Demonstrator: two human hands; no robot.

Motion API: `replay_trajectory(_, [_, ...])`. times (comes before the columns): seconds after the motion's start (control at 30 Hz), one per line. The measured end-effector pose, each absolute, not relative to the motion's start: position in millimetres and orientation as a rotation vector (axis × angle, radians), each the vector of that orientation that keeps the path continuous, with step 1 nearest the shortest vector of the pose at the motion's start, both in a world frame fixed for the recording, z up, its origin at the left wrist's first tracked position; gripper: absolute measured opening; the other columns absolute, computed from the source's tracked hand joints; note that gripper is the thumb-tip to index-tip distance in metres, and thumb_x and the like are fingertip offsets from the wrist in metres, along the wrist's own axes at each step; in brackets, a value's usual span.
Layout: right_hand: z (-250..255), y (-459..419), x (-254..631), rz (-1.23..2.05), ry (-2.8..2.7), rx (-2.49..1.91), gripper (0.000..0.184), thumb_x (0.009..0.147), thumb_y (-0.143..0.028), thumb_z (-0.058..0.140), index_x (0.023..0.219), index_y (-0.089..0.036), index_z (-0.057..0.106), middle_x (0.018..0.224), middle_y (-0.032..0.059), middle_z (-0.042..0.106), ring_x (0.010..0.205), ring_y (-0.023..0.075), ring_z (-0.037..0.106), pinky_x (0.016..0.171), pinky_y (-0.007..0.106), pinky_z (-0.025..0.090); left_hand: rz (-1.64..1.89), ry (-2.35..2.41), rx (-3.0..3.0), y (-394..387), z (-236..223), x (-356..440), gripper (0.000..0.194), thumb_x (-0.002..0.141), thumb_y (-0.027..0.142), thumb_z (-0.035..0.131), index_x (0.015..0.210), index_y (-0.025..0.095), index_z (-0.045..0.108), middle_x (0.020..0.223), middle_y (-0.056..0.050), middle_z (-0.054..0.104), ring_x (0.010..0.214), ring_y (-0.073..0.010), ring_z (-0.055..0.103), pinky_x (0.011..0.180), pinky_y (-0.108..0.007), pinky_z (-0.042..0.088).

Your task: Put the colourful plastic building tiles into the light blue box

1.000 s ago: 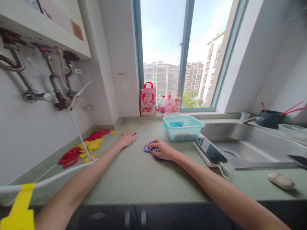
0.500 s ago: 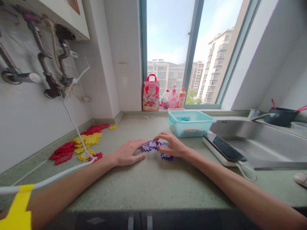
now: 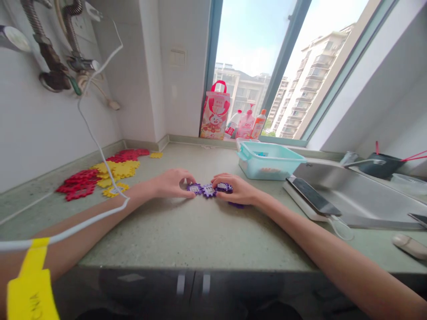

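Note:
Purple interlocking puzzle tiles with toothed edges and white printed labels lie in a row on the counter. My left hand (image 3: 171, 183) pinches the leftmost purple tile (image 3: 195, 189) between thumb and fingers. In the middle is another purple tile (image 3: 209, 191), its teeth against the left one. My right hand (image 3: 238, 188) has its fingers curled around the right-hand purple tile (image 3: 224, 187), partly covering it. Just below that hand, the edge of one more purple tile (image 3: 236, 205) shows, mostly hidden.
Red tiles (image 3: 78, 183) and yellow tiles (image 3: 119, 170) lie piled at the left, under a white cable (image 3: 100, 149). A turquoise basin (image 3: 271, 166) stands behind my right hand. Rightward are a phone (image 3: 312, 195) on a white block and a steel sink (image 3: 360, 195).
My left hand has gone from lying with fingers stretched to pinching the left tile. My right hand stays at the right-hand tile. The camera view has tilted and shifted down.

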State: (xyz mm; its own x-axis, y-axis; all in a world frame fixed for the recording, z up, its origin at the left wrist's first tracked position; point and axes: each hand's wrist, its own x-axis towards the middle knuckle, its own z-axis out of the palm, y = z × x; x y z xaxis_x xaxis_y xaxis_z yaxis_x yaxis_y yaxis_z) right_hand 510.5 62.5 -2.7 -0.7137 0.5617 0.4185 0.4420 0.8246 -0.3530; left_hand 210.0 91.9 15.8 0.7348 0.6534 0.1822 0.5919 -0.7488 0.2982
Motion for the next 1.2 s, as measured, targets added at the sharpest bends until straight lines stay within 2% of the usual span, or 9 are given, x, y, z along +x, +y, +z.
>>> replay_trajectory(0.17, [-2.1, 54.1, 506.6, 0.236, -2.482, -0.856, 0.016, 0.088, -0.026, 0.079, 0.101, -0.022, 0.073, 0.101, 0.0057, 0.074, 0.101, 0.0239, 0.067, 0.095, 0.036, 0.052, 0.475, 1.057, 2.628, 101.7, 9.4, 209.1, 0.041, 0.075, 0.049, 0.075, 0.107, 0.023, 0.078, 0.095, -0.002, 0.072, 0.082, -0.0200, 0.063, 0.071, -0.029, 0.046])
replay_trajectory(0.27, [-3.7, 50.6, 502.4, 0.172, -2.476, -0.903, 0.016, 0.086, -0.025, 0.080, 0.101, -0.022, 0.074, 0.100, 0.0059, 0.073, 0.098, 0.0240, 0.067, 0.093, 0.036, 0.052, 0.676, 1.228, 2.527, 106.1, 4.5, 208.7, 0.042, 0.070, 0.044, 0.078, 0.104, 0.020, 0.077, 0.092, -0.003, 0.072, 0.072, -0.0175, 0.060, 0.067, -0.029, 0.046])
replay_trajectory(0.33, [-3.9, 49.9, 501.0, 0.168, -2.479, -0.904, 0.016, 0.089, -0.027, 0.080, 0.102, -0.022, 0.074, 0.100, 0.0064, 0.074, 0.099, 0.0243, 0.067, 0.093, 0.037, 0.052, 0.844, 1.230, 2.448, 104.1, 2.4, 211.9, 0.045, 0.071, 0.046, 0.079, 0.108, 0.019, 0.076, 0.097, -0.004, 0.072, 0.073, -0.0171, 0.061, 0.069, -0.030, 0.048])
replay_trajectory(0.43, [0.5, 51.0, 505.8, 0.184, -2.499, -0.855, 0.017, 0.092, -0.033, 0.078, 0.106, -0.023, 0.074, 0.116, 0.0093, 0.073, 0.112, 0.0264, 0.066, 0.101, 0.041, 0.050, 0.963, 1.030, 2.462, 93.4, 2.2, 223.2, 0.049, 0.074, 0.051, 0.082, 0.112, 0.020, 0.076, 0.101, -0.005, 0.073, 0.082, -0.0189, 0.063, 0.078, -0.032, 0.051])
replay_trajectory(0.53, [9.8, 53.8, 520.6, 0.131, -2.445, -0.879, 0.018, 0.094, -0.030, 0.073, 0.110, -0.023, 0.072, 0.132, 0.0113, 0.069, 0.123, 0.0278, 0.063, 0.108, 0.045, 0.047, 0.966, 0.850, 2.526, 81.3, 4.2, 236.3, 0.052, 0.075, 0.053, 0.085, 0.117, 0.023, 0.077, 0.104, -0.004, 0.073, 0.088, -0.0198, 0.064, 0.085, -0.034, 0.052])
replay_trajectory(0.67, [16.0, 58.1, 540.6, 0.000, -2.420, -1.021, 0.018, 0.092, -0.029, 0.073, 0.109, -0.023, 0.072, 0.111, 0.0089, 0.074, 0.110, 0.0276, 0.066, 0.102, 0.043, 0.049, 0.905, 0.816, 2.537, 75.1, 6.5, 245.1, 0.054, 0.079, 0.054, 0.083, 0.124, 0.025, 0.076, 0.111, -0.005, 0.072, 0.097, -0.0213, 0.067, 0.092, -0.035, 0.051])
replay_trajectory(0.83, [5.2, 64.1, 541.3, 0.100, -2.459, -1.155, 0.019, 0.090, -0.036, 0.077, 0.102, -0.021, 0.075, 0.099, 0.0063, 0.076, 0.095, 0.0241, 0.070, 0.089, 0.036, 0.051, 0.662, 0.868, 2.555, 76.4, 4.7, 246.0, 0.052, 0.082, 0.056, 0.078, 0.123, 0.024, 0.077, 0.115, -0.007, 0.071, 0.099, -0.0232, 0.069, 0.090, -0.034, 0.052])
replay_trajectory(1.0, [1.9, 67.5, 538.1, 0.098, -2.320, -1.207, 0.018, 0.087, -0.033, 0.079, 0.101, -0.021, 0.074, 0.101, 0.0050, 0.078, 0.093, 0.0237, 0.071, 0.088, 0.036, 0.052, 0.693, 0.889, 2.532, 78.8, -2.3, 245.8, 0.086, 0.074, 0.058, 0.084, 0.146, 0.021, 0.058, 0.124, -0.011, 0.070, 0.112, -0.0277, 0.067, 0.101, -0.040, 0.050])
replay_trajectory(1.2, [15.5, 48.4, 514.0, 0.048, -2.172, -0.877, 0.021, 0.097, -0.035, 0.071, 0.114, -0.024, 0.071, 0.118, 0.0077, 0.073, 0.109, 0.0236, 0.068, 0.102, 0.040, 0.052, 0.680, 0.917, 2.480, 81.0, -5.7, 245.8, 0.100, 0.078, 0.055, 0.081, 0.161, 0.021, 0.037, 0.122, -0.008, 0.074, 0.115, -0.0272, 0.069, 0.108, -0.041, 0.047])
